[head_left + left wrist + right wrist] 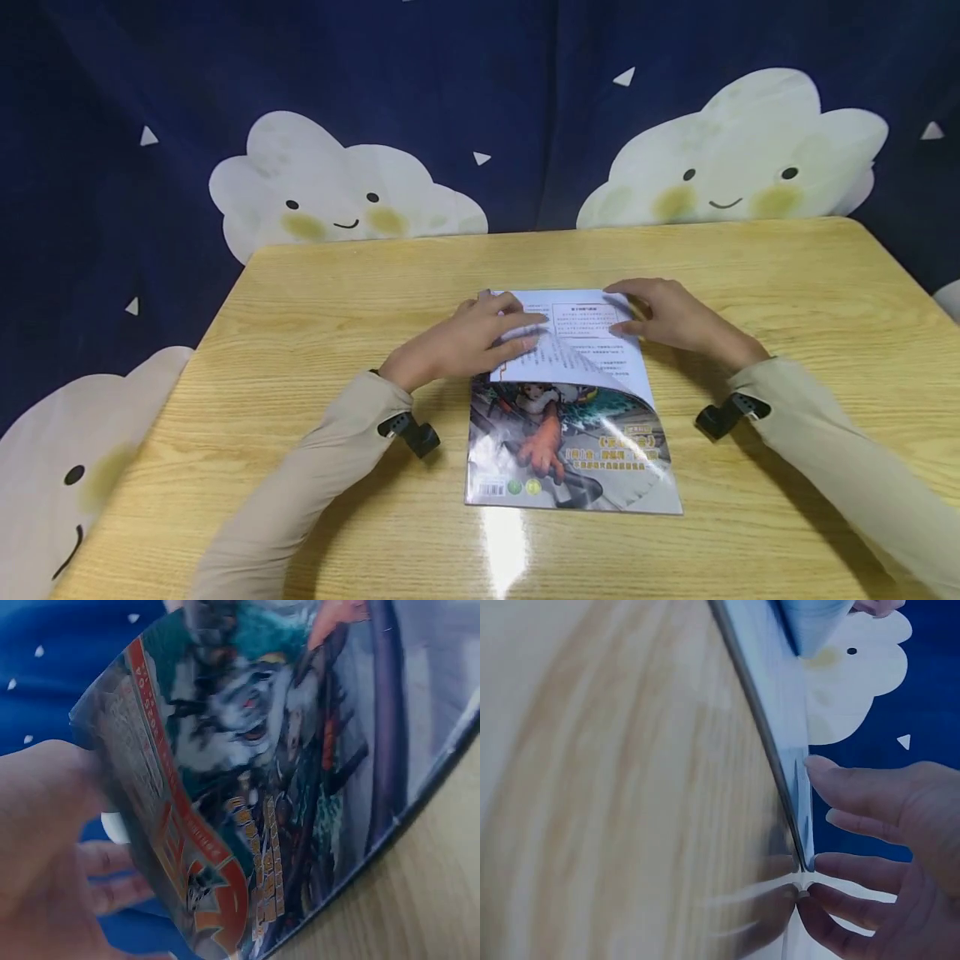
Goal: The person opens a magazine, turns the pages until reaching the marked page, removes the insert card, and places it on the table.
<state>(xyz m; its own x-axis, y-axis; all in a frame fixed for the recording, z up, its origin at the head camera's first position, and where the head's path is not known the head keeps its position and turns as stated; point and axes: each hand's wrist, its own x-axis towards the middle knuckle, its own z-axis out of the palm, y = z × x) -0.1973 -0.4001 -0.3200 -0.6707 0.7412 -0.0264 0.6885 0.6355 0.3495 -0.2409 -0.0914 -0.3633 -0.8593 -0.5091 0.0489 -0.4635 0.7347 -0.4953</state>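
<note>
A magazine (570, 458) with a glossy illustrated cover lies on the table. Over its far half is a white printed page (600, 367) with a curved near edge. My left hand (480, 337) rests on this page at the left, fingers spread. In the left wrist view, the illustrated cover (247, 765) bows upward and hides the thumb tip of the left hand (52, 840). At the far right corner, my right hand (671, 317) touches the page with its fingertips. The right wrist view shows the right hand (900, 862) with its thumb apart from the fingers, at the magazine's edge (765, 742).
The magazine lies on a light wooden table (337, 300). A dark blue cloth (525, 83) with smiling white clouds (330, 196) hangs behind it. Black wrist cameras (416, 435) sit under both beige sleeves (315, 467).
</note>
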